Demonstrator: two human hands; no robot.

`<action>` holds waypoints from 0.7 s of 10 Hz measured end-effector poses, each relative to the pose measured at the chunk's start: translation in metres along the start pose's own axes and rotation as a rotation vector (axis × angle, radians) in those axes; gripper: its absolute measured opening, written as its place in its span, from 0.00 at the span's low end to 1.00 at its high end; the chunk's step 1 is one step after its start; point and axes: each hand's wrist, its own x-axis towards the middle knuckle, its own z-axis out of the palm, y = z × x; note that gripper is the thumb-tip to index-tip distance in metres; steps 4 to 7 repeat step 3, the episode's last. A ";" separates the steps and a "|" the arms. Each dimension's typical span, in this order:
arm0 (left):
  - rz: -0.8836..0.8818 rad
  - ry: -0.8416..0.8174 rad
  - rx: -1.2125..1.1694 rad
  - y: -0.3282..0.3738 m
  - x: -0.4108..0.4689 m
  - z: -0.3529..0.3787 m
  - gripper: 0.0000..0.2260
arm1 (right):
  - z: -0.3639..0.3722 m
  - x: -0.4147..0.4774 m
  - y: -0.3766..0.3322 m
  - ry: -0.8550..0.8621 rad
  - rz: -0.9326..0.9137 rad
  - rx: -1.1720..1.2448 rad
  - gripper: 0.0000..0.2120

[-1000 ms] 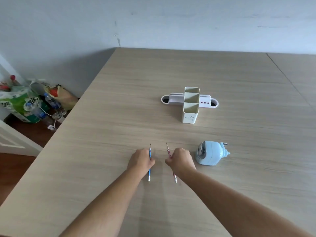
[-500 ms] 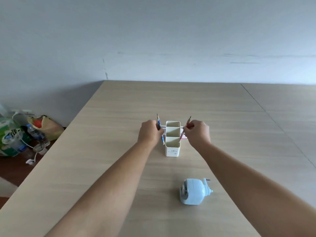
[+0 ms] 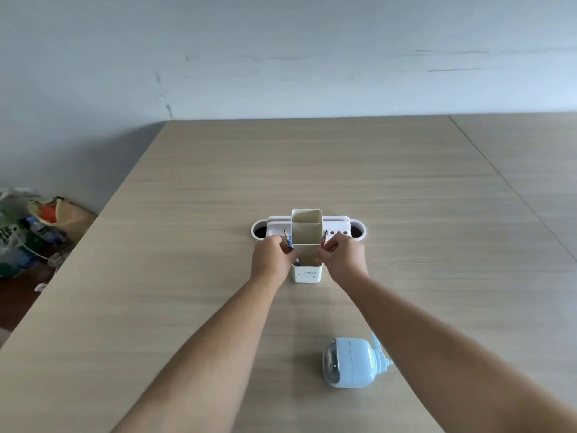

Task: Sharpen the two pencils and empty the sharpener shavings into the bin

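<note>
My left hand [image 3: 271, 258] grips a blue pencil [image 3: 288, 239], point up, at the left side of a white desk organizer [image 3: 307, 274]. My right hand [image 3: 343, 256] grips a red pencil [image 3: 324, 236], point up, at the organizer's right side. Both pencils' lower ends reach into the organizer's nearest compartment. A pale blue crank sharpener [image 3: 351, 363] lies on the table between my forearms, close to my right arm.
The wooden table [image 3: 187, 307] runs back to a grey wall. A seam crosses its right part. On the floor at the left lie bags and plastic bottles [image 3: 34, 232]. No bin is in view.
Both hands lifted the pencils off the table, carried them away from me to the organizer and lowered them toward its nearest compartment. The sharpener stayed put.
</note>
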 end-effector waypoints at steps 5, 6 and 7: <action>-0.025 -0.017 -0.087 -0.002 -0.004 -0.009 0.10 | -0.008 -0.006 0.007 0.042 0.049 0.094 0.08; -0.025 -0.017 -0.087 -0.002 -0.004 -0.009 0.10 | -0.008 -0.006 0.007 0.042 0.049 0.094 0.08; -0.025 -0.017 -0.087 -0.002 -0.004 -0.009 0.10 | -0.008 -0.006 0.007 0.042 0.049 0.094 0.08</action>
